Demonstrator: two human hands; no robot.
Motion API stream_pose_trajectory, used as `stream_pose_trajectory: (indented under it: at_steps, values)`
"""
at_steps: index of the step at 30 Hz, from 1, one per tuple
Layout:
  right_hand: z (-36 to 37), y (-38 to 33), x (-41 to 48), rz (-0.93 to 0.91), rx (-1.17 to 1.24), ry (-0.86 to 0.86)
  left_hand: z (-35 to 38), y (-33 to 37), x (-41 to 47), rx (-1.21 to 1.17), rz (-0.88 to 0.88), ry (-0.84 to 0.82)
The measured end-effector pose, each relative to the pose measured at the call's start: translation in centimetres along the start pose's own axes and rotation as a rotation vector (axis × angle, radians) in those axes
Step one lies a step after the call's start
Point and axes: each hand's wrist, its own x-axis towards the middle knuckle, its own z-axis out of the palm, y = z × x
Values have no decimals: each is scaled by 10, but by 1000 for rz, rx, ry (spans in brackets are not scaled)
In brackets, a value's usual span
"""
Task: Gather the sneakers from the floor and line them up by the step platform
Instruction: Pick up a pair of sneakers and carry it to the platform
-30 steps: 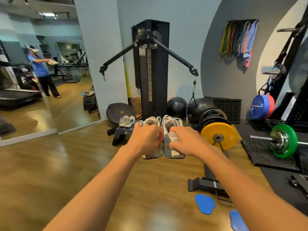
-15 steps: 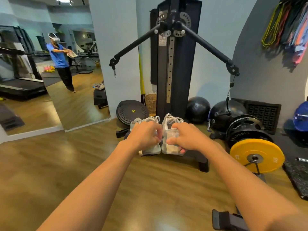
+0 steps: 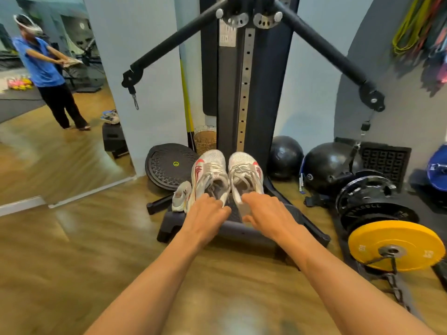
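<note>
Head view, frame centre: left hand [image 3: 205, 211] and right hand [image 3: 266, 211] each pinch the heel of one of the white sneakers [image 3: 209, 175] over the step platform [image 3: 232, 232]. Set down carelessly, they could nudge the small sneaker [image 3: 181, 197] off its edge.

Before you, the left sneaker [image 3: 209, 175] is just beside the right sneaker [image 3: 245, 171], over the step platform [image 3: 249, 234]; a third sneaker [image 3: 181, 195] is left of them, and the cable machine [image 3: 242, 93] is behind.

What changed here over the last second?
The person stepped closer to the step platform, carrying both white sneakers forward and lowering them over it, toes pointing away. The left hand still grips the left sneaker by its heel, the right hand the right sneaker. The small sneaker on the platform's left stayed put.
</note>
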Motion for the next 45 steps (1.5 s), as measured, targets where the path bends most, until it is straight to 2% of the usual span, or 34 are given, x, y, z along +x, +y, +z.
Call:
stream_pose_trajectory:
  at_steps: [3, 9, 13, 20, 26, 35, 40, 45]
  values:
    - [24, 20, 71, 20, 56, -32, 34, -41, 53, -7, -40, -19]
    - [75, 49, 197, 148, 194, -170, 109, -111, 128, -172, -251, -66]
    - [126, 71, 270, 293, 276, -300, 179, -151, 177, -334, -198, -164]
    - [265, 104, 368, 381, 324, -459, 349, -186, 255, -632, -140, -219]
    - [382, 147, 423, 416, 287, -525, 488, -199, 298, -687, -123, -254]
    - [531, 191, 468, 424, 340, -433, 657, -199, 335, -703, -130, -288]
    - [586, 196, 474, 452, 372, -420, 702, -194, 349, -721, -152, -284]
    - [610, 206, 477, 512, 395, -548, 717, -188, 355, -729, -166, -409]
